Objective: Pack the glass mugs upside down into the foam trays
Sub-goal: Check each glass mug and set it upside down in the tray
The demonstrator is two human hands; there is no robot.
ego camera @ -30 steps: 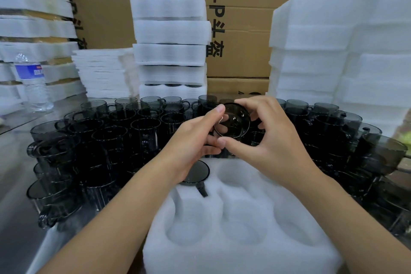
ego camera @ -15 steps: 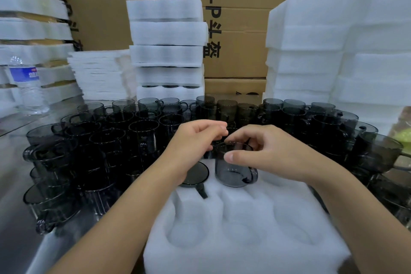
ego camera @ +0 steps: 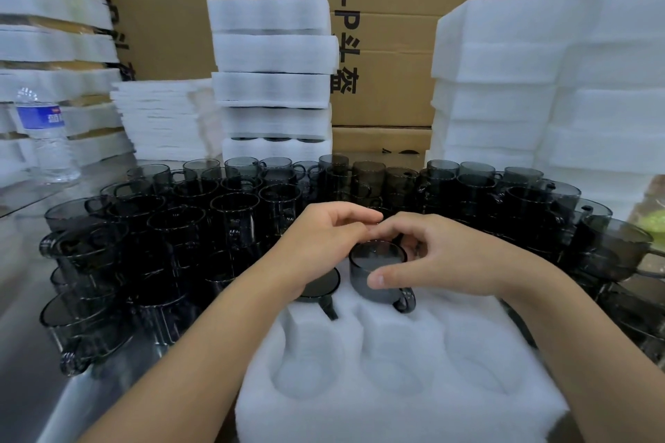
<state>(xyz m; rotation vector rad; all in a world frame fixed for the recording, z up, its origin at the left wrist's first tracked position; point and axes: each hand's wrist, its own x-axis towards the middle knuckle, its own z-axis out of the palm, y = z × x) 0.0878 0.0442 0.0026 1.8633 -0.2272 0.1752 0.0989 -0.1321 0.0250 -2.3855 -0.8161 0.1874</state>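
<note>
Lowered since a second ago, smoky grey glass mug (ego camera: 361, 277) stands inverted in far-middle pocket of white foam tray (ego camera: 396, 406); right hand (ego camera: 449, 262) grips it, left hand (ego camera: 324, 244) curls beside, hold unclear. Its handle (ego camera: 405, 300) missing the slot could wedge it.

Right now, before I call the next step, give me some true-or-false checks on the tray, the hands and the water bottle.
1. The right hand grips a glass mug at the foam tray's back middle pocket. True.
2. Mugs fill the near row. False: the front pockets are empty.
3. A second mug sits base up in the back left pocket. True.
4. The water bottle stands on the right. False: it stands far left.
</note>
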